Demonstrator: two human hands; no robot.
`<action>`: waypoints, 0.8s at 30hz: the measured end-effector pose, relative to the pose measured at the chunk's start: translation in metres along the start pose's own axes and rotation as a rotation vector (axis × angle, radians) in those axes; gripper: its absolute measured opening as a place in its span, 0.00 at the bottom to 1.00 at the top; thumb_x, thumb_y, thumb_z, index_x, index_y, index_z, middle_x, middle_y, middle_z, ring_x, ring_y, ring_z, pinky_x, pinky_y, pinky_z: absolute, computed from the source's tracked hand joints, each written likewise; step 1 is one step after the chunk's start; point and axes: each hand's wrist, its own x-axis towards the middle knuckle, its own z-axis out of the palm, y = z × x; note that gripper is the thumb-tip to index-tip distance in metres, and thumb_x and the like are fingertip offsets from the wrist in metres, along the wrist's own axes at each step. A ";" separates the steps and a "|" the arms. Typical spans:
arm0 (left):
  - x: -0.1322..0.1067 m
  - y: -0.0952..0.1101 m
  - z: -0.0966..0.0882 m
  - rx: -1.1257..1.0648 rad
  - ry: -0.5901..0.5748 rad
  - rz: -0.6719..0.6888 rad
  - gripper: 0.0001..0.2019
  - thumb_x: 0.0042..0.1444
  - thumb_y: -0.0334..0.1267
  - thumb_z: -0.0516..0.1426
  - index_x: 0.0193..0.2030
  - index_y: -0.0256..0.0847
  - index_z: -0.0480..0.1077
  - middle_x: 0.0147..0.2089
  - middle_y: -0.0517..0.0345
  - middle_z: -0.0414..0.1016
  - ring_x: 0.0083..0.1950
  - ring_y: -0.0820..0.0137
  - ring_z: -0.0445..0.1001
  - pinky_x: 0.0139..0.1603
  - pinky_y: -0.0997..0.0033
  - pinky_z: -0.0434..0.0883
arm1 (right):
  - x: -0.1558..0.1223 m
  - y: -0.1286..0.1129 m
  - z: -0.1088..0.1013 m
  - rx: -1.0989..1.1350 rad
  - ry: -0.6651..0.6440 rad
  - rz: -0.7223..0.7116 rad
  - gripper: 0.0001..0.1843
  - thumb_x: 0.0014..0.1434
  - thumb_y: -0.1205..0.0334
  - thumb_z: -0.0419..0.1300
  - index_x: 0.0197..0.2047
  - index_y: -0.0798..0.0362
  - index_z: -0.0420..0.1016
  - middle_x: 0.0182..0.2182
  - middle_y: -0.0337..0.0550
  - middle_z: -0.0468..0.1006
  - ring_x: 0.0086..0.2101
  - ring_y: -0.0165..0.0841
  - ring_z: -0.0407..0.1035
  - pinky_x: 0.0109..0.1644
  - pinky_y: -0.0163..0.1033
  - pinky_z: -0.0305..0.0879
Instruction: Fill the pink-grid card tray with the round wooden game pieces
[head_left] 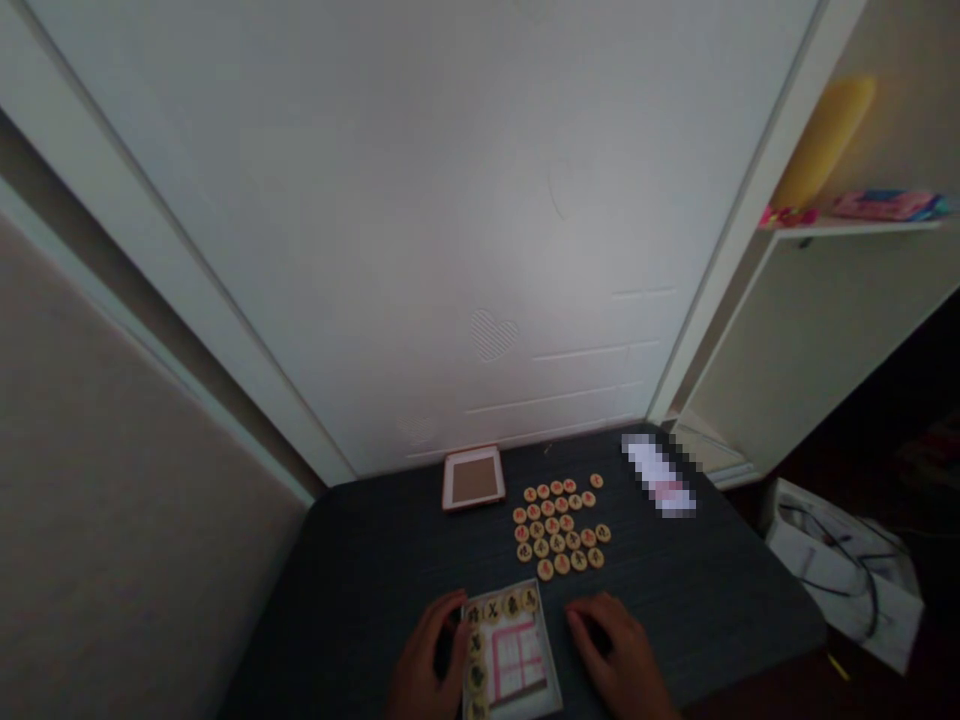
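Observation:
A shallow white box (553, 660) lies at the front of the dark table. Chinese chess pieces (492, 609) with dark characters line its top and left sides, and a paper with pink lines (517, 662) shows inside. My left hand (429, 662) is closed at the box's upper left edge, thumb and fingers against it. Just right of the box, apart from it, my right hand (621, 655) rests with thumb and fingertips drawn together. Whatever they may hold is hidden. Beyond the box, several round wooden pieces (557, 543) with red or dark characters lie in rough rows.
A lid-like tray with a brown inside (475, 480) lies at the table's back, near the white panel (450, 200). A blurred-out white item (660, 476) is at the back right. Beside the table's right side stands a white box with cables (844, 575).

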 end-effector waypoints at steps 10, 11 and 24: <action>0.000 0.006 -0.005 -0.031 0.026 -0.042 0.17 0.62 0.51 0.55 0.48 0.44 0.77 0.46 0.50 0.83 0.44 0.60 0.82 0.45 0.62 0.80 | 0.014 0.018 -0.027 0.109 0.107 0.147 0.14 0.67 0.50 0.57 0.44 0.49 0.78 0.37 0.44 0.82 0.37 0.38 0.77 0.42 0.38 0.74; 0.001 0.008 -0.006 -0.033 0.028 -0.057 0.17 0.62 0.51 0.55 0.48 0.44 0.77 0.45 0.51 0.83 0.41 0.60 0.82 0.43 0.63 0.80 | 0.020 0.025 -0.035 0.089 0.130 0.138 0.14 0.66 0.50 0.57 0.44 0.49 0.78 0.38 0.45 0.82 0.37 0.38 0.77 0.43 0.39 0.74; 0.002 0.016 -0.010 -0.062 0.046 -0.073 0.17 0.62 0.53 0.54 0.44 0.45 0.79 0.41 0.54 0.84 0.38 0.62 0.81 0.38 0.67 0.79 | 0.135 0.069 -0.075 -0.183 0.008 -0.164 0.12 0.65 0.58 0.56 0.49 0.48 0.77 0.47 0.47 0.80 0.48 0.42 0.74 0.53 0.49 0.71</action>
